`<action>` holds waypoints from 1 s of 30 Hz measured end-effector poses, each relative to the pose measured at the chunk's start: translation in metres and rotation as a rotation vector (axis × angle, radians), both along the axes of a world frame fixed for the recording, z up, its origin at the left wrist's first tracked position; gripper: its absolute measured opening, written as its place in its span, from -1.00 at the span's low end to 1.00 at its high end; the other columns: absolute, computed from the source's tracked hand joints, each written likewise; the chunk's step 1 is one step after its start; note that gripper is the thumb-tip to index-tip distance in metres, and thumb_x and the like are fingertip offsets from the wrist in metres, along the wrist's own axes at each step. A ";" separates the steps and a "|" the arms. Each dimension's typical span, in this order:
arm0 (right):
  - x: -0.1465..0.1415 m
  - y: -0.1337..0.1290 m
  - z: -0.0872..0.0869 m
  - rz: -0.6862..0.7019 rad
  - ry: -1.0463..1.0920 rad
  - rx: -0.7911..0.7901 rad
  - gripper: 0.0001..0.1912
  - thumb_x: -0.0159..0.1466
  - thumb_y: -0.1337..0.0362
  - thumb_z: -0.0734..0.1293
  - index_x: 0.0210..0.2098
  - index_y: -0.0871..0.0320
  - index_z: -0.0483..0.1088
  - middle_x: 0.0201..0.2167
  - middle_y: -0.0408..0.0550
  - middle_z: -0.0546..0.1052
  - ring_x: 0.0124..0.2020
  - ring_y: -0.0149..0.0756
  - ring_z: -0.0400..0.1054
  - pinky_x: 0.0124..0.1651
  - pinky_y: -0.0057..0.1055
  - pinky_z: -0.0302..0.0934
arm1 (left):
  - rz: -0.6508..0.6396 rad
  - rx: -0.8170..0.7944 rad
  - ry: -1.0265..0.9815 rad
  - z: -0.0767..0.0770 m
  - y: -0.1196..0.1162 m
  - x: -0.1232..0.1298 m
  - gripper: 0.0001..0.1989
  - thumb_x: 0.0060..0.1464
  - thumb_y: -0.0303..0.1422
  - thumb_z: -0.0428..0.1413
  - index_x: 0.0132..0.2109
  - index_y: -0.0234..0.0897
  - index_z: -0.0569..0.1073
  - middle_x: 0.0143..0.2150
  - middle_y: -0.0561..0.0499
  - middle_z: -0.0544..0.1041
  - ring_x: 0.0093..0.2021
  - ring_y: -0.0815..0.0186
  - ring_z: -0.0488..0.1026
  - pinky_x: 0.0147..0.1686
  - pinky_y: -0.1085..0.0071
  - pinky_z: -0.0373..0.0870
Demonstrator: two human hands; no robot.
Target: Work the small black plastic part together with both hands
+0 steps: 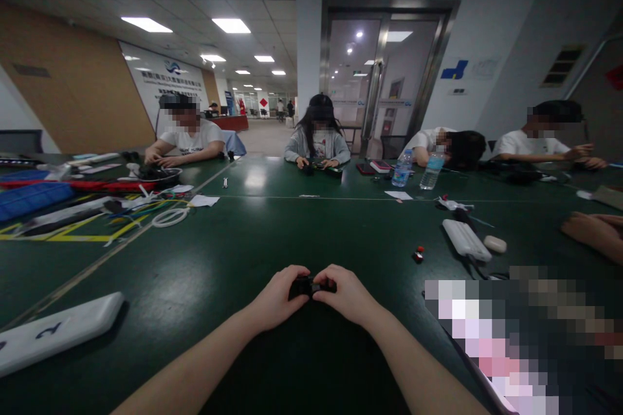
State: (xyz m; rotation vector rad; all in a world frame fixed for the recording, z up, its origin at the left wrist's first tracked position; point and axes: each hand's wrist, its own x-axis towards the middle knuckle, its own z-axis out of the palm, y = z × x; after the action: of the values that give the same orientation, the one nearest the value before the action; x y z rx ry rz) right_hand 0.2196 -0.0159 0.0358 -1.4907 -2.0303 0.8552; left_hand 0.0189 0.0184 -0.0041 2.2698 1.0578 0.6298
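Note:
My left hand and my right hand meet at the middle of the green table, both gripping a small black object. The fingers cover most of it, so its exact kind is hidden. To the right of my right hand lie a small red-and-black part, a white power bank with a dark cable, and a small white oval case.
A white bar marked with a dark numeral lies at lower left. A pixelated blur covers the lower right. A co-worker's hand rests at the right edge. Several seated people, water bottles, tools and a blue crate occupy the far table.

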 end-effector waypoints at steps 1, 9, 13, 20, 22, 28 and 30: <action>0.001 0.001 -0.001 0.001 -0.004 0.010 -0.84 0.11 0.25 0.37 -0.27 0.07 0.45 -0.26 -0.14 0.41 -0.23 -0.32 0.28 -0.18 -0.38 0.17 | -0.006 0.002 0.000 0.000 0.000 0.000 -0.61 0.01 -0.33 0.10 0.03 -0.18 0.31 0.01 -0.05 0.39 0.01 0.21 0.33 0.04 0.21 0.26; 0.001 0.004 -0.005 0.003 -0.029 -0.017 -0.83 0.12 0.23 0.36 -0.26 0.05 0.45 -0.26 -0.16 0.41 -0.24 -0.33 0.28 -0.20 -0.38 0.18 | -0.058 0.009 -0.006 0.010 -0.004 0.000 -0.70 0.05 -0.36 0.08 -0.02 -0.15 0.35 -0.03 0.00 0.39 -0.03 0.25 0.33 -0.01 0.25 0.28; 0.002 0.003 -0.003 -0.001 -0.035 -0.038 -0.82 0.13 0.22 0.35 -0.25 0.04 0.44 -0.26 -0.15 0.41 -0.25 -0.32 0.28 -0.21 -0.37 0.18 | -0.064 -0.001 0.019 0.012 -0.005 0.000 -0.72 0.07 -0.35 0.07 -0.03 -0.14 0.36 -0.03 0.01 0.38 -0.04 0.26 0.32 -0.03 0.26 0.29; 0.002 0.004 -0.007 -0.001 -0.067 -0.031 -0.81 0.12 0.22 0.36 -0.25 0.03 0.45 -0.28 -0.16 0.42 -0.24 -0.30 0.28 -0.20 -0.35 0.18 | -0.074 0.002 0.030 0.014 -0.006 0.000 -0.74 0.08 -0.36 0.06 -0.05 -0.12 0.39 -0.01 0.00 0.35 -0.01 0.24 0.29 0.01 0.23 0.27; 0.002 0.005 -0.008 -0.002 -0.084 -0.014 -0.80 0.10 0.21 0.37 -0.25 0.03 0.46 -0.29 -0.15 0.41 -0.23 -0.29 0.28 -0.19 -0.35 0.18 | -0.080 0.005 0.045 0.013 -0.006 0.000 -0.75 0.09 -0.35 0.06 -0.05 -0.09 0.41 0.01 0.00 0.33 0.00 0.24 0.29 0.00 0.25 0.27; 0.008 0.008 -0.010 -0.017 -0.040 -0.008 -0.70 0.08 0.15 0.39 -0.18 0.03 0.46 -0.31 -0.14 0.41 -0.28 -0.32 0.29 -0.24 -0.39 0.18 | -0.114 0.110 0.188 0.014 0.001 -0.006 -0.68 0.13 -0.34 0.01 0.01 0.11 0.44 0.04 0.03 0.31 0.05 0.20 0.26 0.04 0.20 0.20; 0.014 0.011 -0.012 -0.084 -0.022 -0.038 -0.70 0.12 0.13 0.35 -0.15 0.03 0.44 -0.33 -0.13 0.41 -0.31 -0.33 0.29 -0.28 -0.39 0.19 | -0.057 0.133 0.235 0.015 0.010 -0.017 -0.66 0.13 -0.33 0.00 0.03 0.14 0.43 0.04 0.03 0.33 0.04 0.19 0.27 0.04 0.19 0.20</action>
State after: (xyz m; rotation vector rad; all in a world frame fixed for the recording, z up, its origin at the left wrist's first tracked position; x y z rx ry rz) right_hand 0.2336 -0.0049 0.0242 -1.6008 -1.9622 0.8516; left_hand 0.0018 0.0281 0.0112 2.5284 1.0832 0.4291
